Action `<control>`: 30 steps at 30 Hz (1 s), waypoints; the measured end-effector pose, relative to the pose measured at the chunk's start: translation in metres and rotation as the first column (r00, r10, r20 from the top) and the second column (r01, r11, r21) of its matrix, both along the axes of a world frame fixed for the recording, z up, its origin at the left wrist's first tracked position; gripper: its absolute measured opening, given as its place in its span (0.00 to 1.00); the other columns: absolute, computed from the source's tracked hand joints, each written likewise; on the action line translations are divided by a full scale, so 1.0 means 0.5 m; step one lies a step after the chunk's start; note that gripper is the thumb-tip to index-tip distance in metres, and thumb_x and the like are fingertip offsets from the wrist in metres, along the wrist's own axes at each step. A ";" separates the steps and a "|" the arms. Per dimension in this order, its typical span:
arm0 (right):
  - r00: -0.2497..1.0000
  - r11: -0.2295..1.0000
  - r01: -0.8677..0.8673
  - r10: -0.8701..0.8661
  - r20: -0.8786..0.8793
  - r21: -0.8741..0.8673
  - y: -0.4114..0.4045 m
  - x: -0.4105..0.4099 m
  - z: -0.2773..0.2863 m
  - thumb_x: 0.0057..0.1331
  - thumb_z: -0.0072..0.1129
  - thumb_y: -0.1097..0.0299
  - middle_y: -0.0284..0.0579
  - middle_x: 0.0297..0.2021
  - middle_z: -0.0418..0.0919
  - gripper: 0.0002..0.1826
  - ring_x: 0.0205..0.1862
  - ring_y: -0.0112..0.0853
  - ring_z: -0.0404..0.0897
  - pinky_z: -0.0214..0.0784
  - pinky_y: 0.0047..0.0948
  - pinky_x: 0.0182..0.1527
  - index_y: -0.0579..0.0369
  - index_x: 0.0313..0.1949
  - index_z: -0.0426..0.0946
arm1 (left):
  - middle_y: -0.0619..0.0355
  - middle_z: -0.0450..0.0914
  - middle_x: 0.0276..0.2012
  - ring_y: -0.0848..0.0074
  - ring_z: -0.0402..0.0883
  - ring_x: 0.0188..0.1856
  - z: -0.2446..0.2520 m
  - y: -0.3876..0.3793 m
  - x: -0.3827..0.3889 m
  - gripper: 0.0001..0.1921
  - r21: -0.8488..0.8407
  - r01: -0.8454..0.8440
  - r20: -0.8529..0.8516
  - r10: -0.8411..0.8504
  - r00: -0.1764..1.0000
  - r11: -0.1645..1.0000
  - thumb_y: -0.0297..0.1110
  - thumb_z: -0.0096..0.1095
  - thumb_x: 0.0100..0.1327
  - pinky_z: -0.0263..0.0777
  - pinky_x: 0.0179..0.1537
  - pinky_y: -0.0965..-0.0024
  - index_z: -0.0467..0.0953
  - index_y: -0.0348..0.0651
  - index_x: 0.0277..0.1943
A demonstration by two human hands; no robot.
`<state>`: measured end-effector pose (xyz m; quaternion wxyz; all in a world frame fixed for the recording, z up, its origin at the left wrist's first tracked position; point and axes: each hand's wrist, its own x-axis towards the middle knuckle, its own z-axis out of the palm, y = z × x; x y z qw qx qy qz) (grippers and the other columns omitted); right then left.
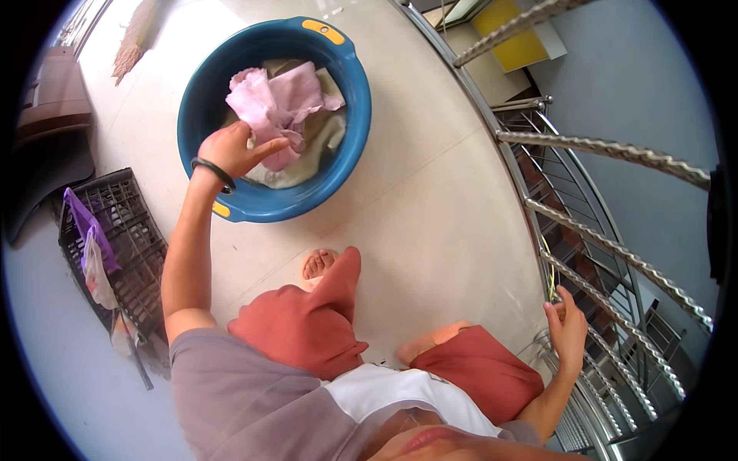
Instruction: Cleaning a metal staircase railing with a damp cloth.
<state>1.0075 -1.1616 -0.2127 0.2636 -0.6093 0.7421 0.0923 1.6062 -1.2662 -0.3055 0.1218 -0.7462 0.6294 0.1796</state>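
Note:
My left hand, with a dark bangle at its wrist, reaches over the rim of a round blue plastic tub. Its thumb lies across a crumpled pink cloth, while the other fingers curl out of sight at the cloth's edge. Whether they grip it I cannot tell. Under the pink cloth, a pale cream cloth lies bunched in the tub. At the right, my right hand is raised beside the metal railing, its fingers loosely bent and apart, with nothing visible in it.
Twisted metal bars form a railing on the right, with a staircase beyond. At left, a black plastic crate carries a purple bag. A broom lies at the upper left. My foot stands below the tub.

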 end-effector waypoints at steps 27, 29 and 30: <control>0.883 0.910 -0.415 0.405 0.239 -0.008 -0.537 0.910 -0.348 0.70 0.51 0.61 0.67 0.34 0.81 0.29 0.37 0.60 0.81 0.73 0.52 0.42 0.74 0.59 0.56 | 0.36 0.79 0.38 0.44 0.79 0.41 -0.235 0.144 0.213 0.21 -0.313 -0.917 -0.669 0.628 0.398 0.248 0.32 0.61 0.58 0.72 0.43 0.53 0.65 0.31 0.51; 0.898 0.904 -0.420 0.402 0.177 0.077 -0.554 0.927 -0.333 0.70 0.51 0.61 0.66 0.34 0.81 0.27 0.37 0.59 0.81 0.73 0.52 0.41 0.73 0.57 0.57 | 0.36 0.79 0.37 0.43 0.79 0.40 -0.234 0.129 0.214 0.22 -0.322 -0.911 -0.634 0.657 0.408 0.256 0.33 0.61 0.58 0.72 0.42 0.52 0.65 0.31 0.51; 0.896 0.904 -0.423 0.406 0.182 0.066 -0.575 0.943 -0.333 0.70 0.51 0.61 0.66 0.34 0.81 0.27 0.37 0.59 0.81 0.73 0.52 0.41 0.73 0.57 0.57 | 0.35 0.79 0.36 0.43 0.79 0.39 -0.236 0.113 0.227 0.22 -0.345 -0.900 -0.599 0.676 0.429 0.266 0.33 0.60 0.57 0.72 0.41 0.52 0.65 0.31 0.51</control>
